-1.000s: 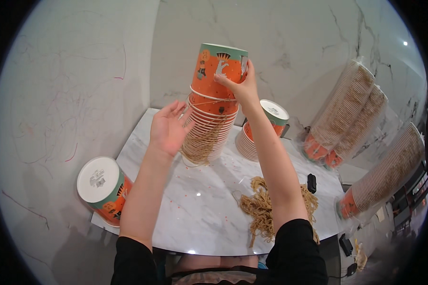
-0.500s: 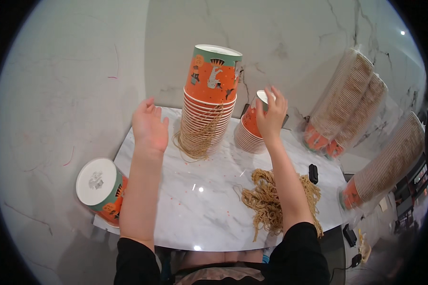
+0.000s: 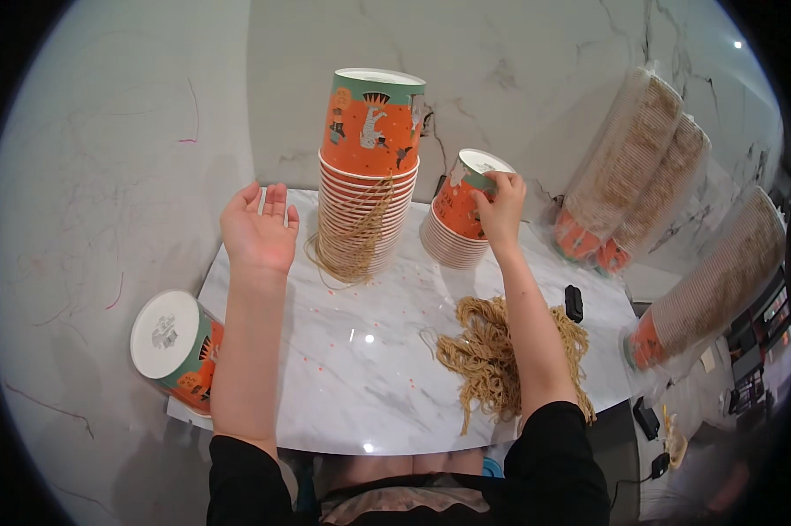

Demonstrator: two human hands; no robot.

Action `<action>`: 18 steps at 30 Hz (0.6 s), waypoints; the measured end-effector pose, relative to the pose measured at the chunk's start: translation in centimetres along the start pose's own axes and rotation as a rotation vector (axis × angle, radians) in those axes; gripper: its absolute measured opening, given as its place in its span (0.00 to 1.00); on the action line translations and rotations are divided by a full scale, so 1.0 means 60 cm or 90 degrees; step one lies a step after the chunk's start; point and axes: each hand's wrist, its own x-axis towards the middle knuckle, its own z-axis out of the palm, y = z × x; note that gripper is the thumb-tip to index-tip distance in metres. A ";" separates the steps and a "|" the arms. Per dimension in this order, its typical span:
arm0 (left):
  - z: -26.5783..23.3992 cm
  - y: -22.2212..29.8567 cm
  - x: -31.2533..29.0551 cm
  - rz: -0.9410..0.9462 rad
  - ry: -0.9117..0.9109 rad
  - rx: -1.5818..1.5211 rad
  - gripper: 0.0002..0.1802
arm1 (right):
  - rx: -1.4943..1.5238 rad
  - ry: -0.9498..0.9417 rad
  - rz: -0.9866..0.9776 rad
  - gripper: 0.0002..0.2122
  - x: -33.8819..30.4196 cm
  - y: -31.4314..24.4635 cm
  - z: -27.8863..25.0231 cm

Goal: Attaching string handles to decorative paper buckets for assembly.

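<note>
My right hand (image 3: 503,209) is closed on the side of an orange and green paper cup (image 3: 459,200), the upside-down top one of a short stack. Its white base faces up, and the white rims of the cups below show beneath it. To the left rises a taller stack of upside-down paper cups (image 3: 374,131), with tan strings (image 3: 358,232) hanging down its front. My left hand (image 3: 260,230) is open beside this tall stack, palm showing and fingers apart, holding nothing. A heap of tan strings (image 3: 488,364) lies on the table under my right forearm.
One more upside-down cup (image 3: 166,337) stands at the table's left edge. Plastic-wrapped cup stacks (image 3: 619,167) lean at the back right, another wrapped stack (image 3: 720,276) farther right. A small black object (image 3: 573,303) lies on the marble-patterned table (image 3: 360,377). Walls border the left and back.
My right hand has come down from above the short stack and closed on its top cup. My left hand stays open and has turned slightly, palm more upward. The whole view has shifted a little.
</note>
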 end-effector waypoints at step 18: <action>0.001 -0.008 -0.004 -0.027 0.042 0.001 0.16 | -0.007 0.159 -0.092 0.15 0.104 -0.054 -0.087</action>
